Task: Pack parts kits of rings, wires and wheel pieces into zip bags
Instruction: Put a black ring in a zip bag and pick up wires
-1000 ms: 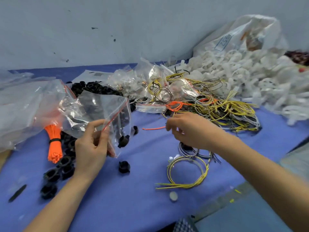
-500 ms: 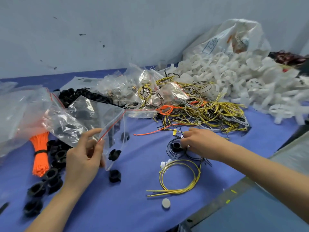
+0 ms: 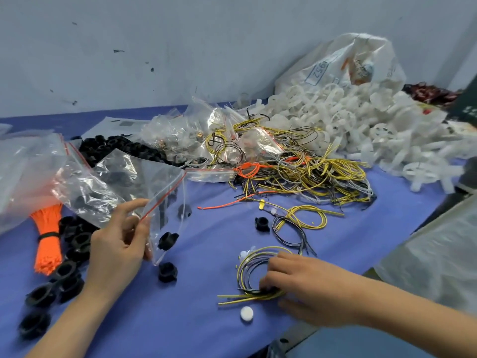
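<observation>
My left hand (image 3: 118, 244) pinches the red-striped mouth of a clear zip bag (image 3: 144, 182), held up over the blue table; a black ring (image 3: 167, 240) sits in the bag's lower corner. My right hand (image 3: 304, 288) lies on a coil of yellow and black wires (image 3: 249, 275) near the front edge, fingertips curled onto the coil. Another black ring (image 3: 262, 223) and a black wire coil (image 3: 289, 233) lie just beyond. A small white round piece (image 3: 246, 313) rests by the coil.
Black rings (image 3: 64, 275) are strewn at the left beside an orange cable-tie bundle (image 3: 49, 241). A tangle of yellow wires (image 3: 304, 174) fills the middle, white wheel pieces (image 3: 361, 117) pile at the back right, and empty bags (image 3: 23, 171) lie far left. The table edge (image 3: 335, 324) runs diagonally at the right.
My right hand drew back from the wire pile toward the front edge and came down on the yellow and black coil. My left hand still holds the bag.
</observation>
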A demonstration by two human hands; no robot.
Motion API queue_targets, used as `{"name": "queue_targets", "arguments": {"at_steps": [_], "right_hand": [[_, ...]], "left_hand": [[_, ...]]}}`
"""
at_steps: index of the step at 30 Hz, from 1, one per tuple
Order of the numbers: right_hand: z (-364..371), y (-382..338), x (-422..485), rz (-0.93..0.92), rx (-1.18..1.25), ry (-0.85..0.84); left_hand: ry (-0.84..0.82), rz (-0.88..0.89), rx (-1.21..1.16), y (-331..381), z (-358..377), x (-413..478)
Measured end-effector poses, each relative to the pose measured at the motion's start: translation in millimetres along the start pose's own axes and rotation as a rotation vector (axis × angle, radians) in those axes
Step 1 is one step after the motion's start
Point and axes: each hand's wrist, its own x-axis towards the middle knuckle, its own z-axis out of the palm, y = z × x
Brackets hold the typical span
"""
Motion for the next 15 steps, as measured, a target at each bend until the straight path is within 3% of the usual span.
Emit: {"name": "queue_targets", "arguments": {"at_steps": [2, 6, 8, 15], "right_hand": [[-1, 6, -5, 0.059, 0.02, -0.007], [0, 6, 8, 0.122, -0.181, -0.118], [-7, 8, 14, 0.164, -0.142, -0.124], [-51, 56, 15, 0.646, 0.755, 0.383]], "left_hand": [[-0.019, 0.001, 0.022, -1, 1, -1], [-0.022, -0.024, 0.037, 2, 2, -1], [-0.003, -0.023, 0.028, 3, 0, -1], [-0.005, -0.057, -0.002, -4, 1, -3]]}}
